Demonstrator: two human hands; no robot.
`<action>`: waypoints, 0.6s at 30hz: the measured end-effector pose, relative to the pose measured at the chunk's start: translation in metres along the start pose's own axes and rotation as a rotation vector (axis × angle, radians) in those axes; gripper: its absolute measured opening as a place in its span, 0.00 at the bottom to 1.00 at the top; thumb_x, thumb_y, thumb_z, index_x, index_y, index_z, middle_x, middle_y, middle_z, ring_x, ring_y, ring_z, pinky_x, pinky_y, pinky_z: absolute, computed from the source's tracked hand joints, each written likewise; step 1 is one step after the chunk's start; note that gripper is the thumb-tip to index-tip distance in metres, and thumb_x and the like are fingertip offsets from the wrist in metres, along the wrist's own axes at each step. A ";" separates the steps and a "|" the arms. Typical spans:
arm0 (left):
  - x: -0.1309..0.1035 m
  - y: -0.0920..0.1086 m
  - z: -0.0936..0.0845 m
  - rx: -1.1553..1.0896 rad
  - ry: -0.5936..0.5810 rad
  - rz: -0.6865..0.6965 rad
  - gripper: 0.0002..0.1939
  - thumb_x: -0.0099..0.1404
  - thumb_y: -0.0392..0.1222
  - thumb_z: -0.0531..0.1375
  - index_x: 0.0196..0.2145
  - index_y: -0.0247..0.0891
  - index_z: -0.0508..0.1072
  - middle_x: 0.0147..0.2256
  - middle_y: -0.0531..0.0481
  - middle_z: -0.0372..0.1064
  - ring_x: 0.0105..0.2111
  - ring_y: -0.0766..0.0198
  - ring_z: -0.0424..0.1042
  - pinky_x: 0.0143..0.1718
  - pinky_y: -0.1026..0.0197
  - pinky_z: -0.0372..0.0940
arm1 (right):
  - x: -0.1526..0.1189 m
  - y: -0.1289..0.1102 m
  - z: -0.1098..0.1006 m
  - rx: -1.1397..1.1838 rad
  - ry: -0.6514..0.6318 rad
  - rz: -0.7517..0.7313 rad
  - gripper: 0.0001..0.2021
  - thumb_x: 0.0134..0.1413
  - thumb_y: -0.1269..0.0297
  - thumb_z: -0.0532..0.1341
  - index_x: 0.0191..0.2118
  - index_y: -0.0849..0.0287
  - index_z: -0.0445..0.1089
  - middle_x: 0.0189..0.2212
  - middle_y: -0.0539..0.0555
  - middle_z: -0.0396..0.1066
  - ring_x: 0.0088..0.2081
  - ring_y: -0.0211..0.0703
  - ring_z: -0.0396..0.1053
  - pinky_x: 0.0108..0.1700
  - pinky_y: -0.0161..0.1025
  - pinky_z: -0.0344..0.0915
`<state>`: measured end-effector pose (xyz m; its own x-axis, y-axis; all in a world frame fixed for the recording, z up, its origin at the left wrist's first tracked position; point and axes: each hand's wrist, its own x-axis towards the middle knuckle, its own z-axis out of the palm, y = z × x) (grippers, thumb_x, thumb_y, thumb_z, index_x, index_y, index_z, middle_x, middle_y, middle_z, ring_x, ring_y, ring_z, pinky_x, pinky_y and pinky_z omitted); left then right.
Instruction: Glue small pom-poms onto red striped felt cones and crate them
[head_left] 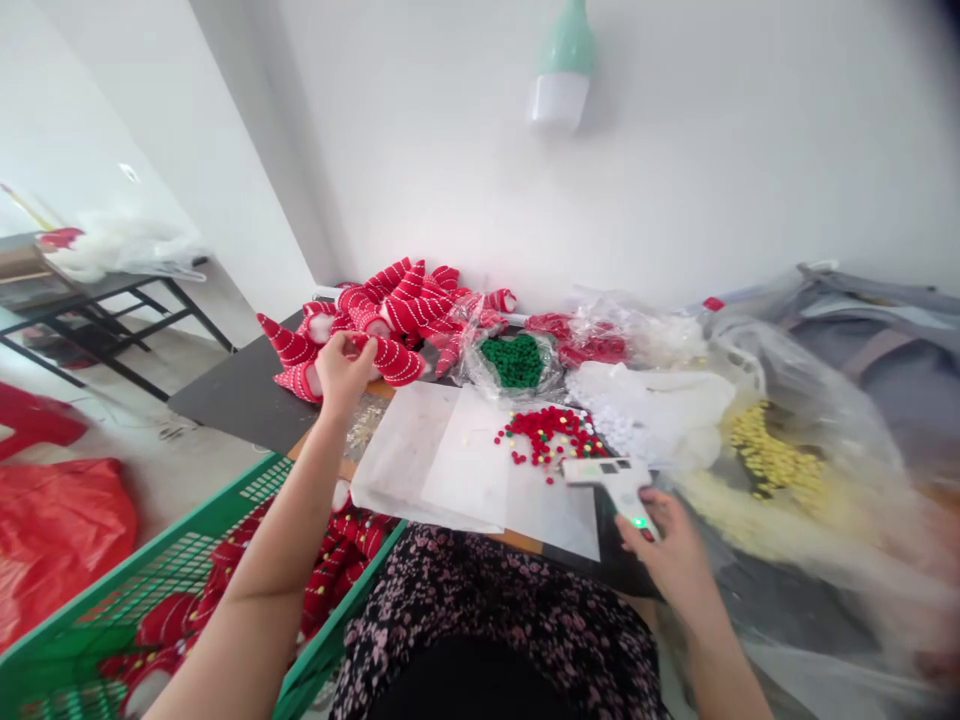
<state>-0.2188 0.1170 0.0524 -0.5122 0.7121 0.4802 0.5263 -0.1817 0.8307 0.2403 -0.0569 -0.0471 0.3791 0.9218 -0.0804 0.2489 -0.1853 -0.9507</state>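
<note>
My left hand [343, 368] is closed on a red stuffed cone [397, 362] with white stitched stripes, at the near edge of a pile of similar red cones [409, 298]. In my right hand [671, 540] is a white glue gun [611, 480] with a lit green light, its nose pointing left. Just beyond the gun, small red pompoms [551, 432] lie scattered, with a few yellow and green ones among them. White paper sheets [457, 460] cover the table between my hands. Behind them sits a clear bag of green pompoms [514, 360].
A green plastic basket [255, 480] with more red cones stands at the lower left. White pompoms [611, 420], yellow pompoms [772, 455] and loose clear plastic [847, 430] fill the right side. A light bulb [561, 75] hangs before the wall.
</note>
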 end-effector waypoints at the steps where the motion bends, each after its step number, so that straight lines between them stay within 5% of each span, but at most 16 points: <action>1: 0.001 0.007 -0.006 -0.125 0.010 -0.038 0.10 0.61 0.46 0.67 0.34 0.39 0.73 0.31 0.50 0.74 0.33 0.61 0.74 0.38 0.61 0.70 | 0.000 -0.006 0.000 0.110 0.010 0.030 0.30 0.34 0.49 0.76 0.44 0.52 0.68 0.30 0.50 0.78 0.24 0.47 0.73 0.26 0.43 0.70; 4: -0.003 0.025 -0.011 -0.398 -0.072 -0.221 0.11 0.61 0.47 0.67 0.33 0.38 0.73 0.30 0.50 0.74 0.29 0.63 0.74 0.32 0.61 0.72 | -0.002 -0.028 0.003 0.396 -0.004 0.086 0.27 0.32 0.52 0.79 0.40 0.54 0.72 0.24 0.47 0.72 0.21 0.39 0.65 0.19 0.36 0.62; 8: -0.019 0.038 0.006 -0.525 -0.221 -0.470 0.14 0.59 0.49 0.69 0.30 0.39 0.70 0.24 0.53 0.70 0.22 0.65 0.70 0.24 0.63 0.68 | -0.011 -0.048 0.008 0.652 -0.060 0.120 0.21 0.30 0.60 0.79 0.33 0.54 0.73 0.24 0.47 0.71 0.24 0.37 0.66 0.22 0.32 0.65; 13: -0.051 0.042 0.056 -0.667 -0.454 -0.743 0.15 0.56 0.48 0.73 0.32 0.38 0.73 0.27 0.51 0.74 0.24 0.65 0.72 0.26 0.64 0.68 | -0.019 -0.047 0.008 0.659 -0.173 0.053 0.17 0.41 0.59 0.76 0.38 0.54 0.75 0.36 0.55 0.80 0.28 0.40 0.69 0.22 0.34 0.65; 18: -0.083 0.036 0.110 -0.710 -0.634 -0.999 0.12 0.60 0.44 0.72 0.35 0.38 0.75 0.27 0.49 0.75 0.25 0.63 0.73 0.30 0.61 0.71 | -0.022 -0.041 0.007 0.595 -0.245 -0.032 0.15 0.50 0.55 0.72 0.41 0.56 0.76 0.36 0.59 0.81 0.26 0.42 0.69 0.23 0.38 0.65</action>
<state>-0.0825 0.1263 0.0117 0.0309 0.8927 -0.4495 -0.4325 0.4174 0.7992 0.2158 -0.0672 -0.0081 0.1473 0.9879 -0.0482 -0.3067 -0.0007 -0.9518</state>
